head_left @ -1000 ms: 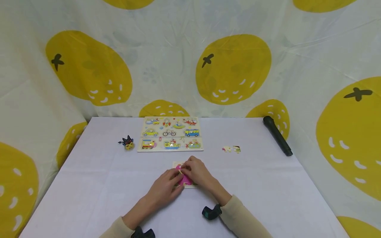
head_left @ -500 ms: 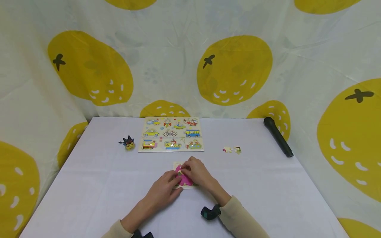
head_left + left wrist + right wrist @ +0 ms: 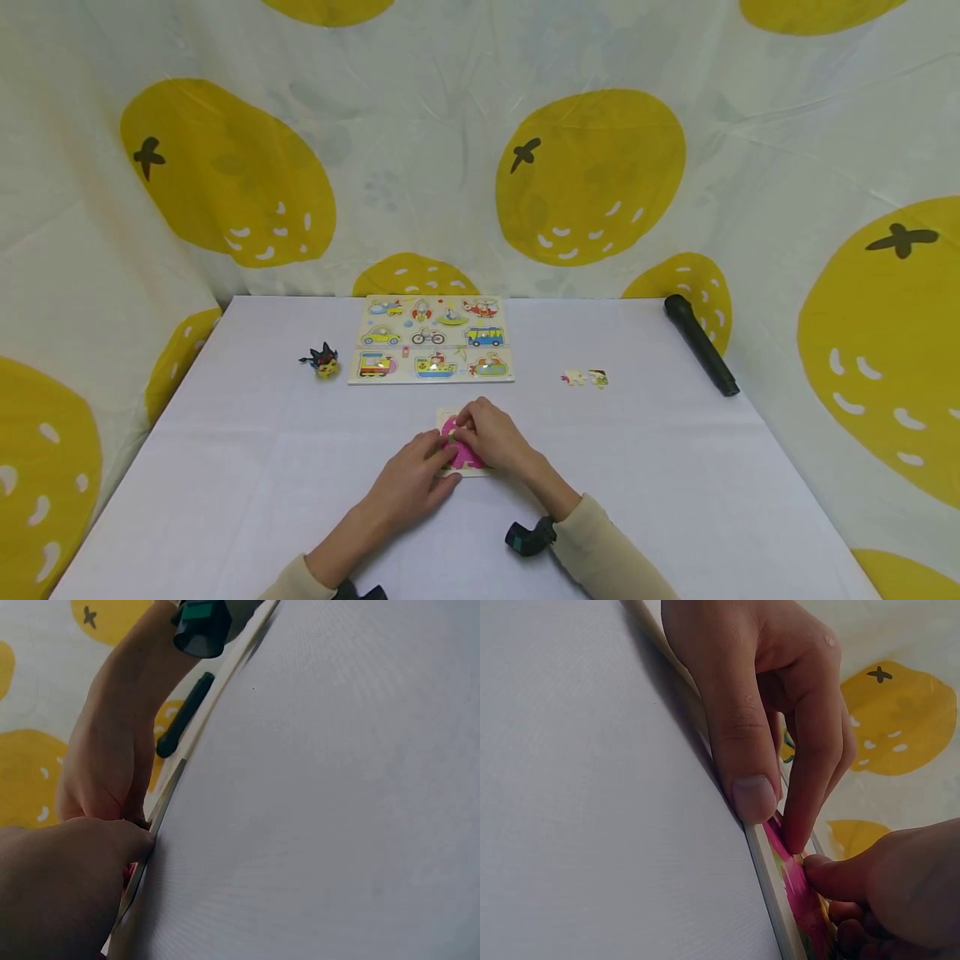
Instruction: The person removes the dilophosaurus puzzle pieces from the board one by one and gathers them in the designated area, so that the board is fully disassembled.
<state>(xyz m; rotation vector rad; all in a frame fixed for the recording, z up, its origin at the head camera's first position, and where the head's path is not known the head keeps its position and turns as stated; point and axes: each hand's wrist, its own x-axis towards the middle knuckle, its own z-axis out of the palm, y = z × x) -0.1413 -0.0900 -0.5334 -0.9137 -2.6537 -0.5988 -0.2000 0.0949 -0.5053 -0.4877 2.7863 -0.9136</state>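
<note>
A small jigsaw puzzle in a pale frame, with a large pink figure (image 3: 465,456), lies near the middle of the table under both hands. My left hand (image 3: 408,477) comes in from the left and presses on it; in the right wrist view its thumb (image 3: 754,796) sits at the frame's near edge and a finger (image 3: 808,802) touches the pink surface. My right hand (image 3: 495,437) has curled fingers and pinches at a puzzle piece on the upper part of the picture. The piece is mostly hidden by the fingertips. The right thumb (image 3: 825,871) meets the pink area.
Two loose jigsaw pieces (image 3: 585,378) lie to the right. Behind the hands is a wooden vehicle puzzle board (image 3: 405,371). A small dark and yellow figure (image 3: 324,363) stands left, a black microphone-shaped object (image 3: 701,346) lies far right. A black device (image 3: 530,537) is on the right wrist.
The left fingers have drawn back slightly, uncovering more pink. The right hand has shifted slightly down at the same spot on the puzzle. The loose pieces stay put.
</note>
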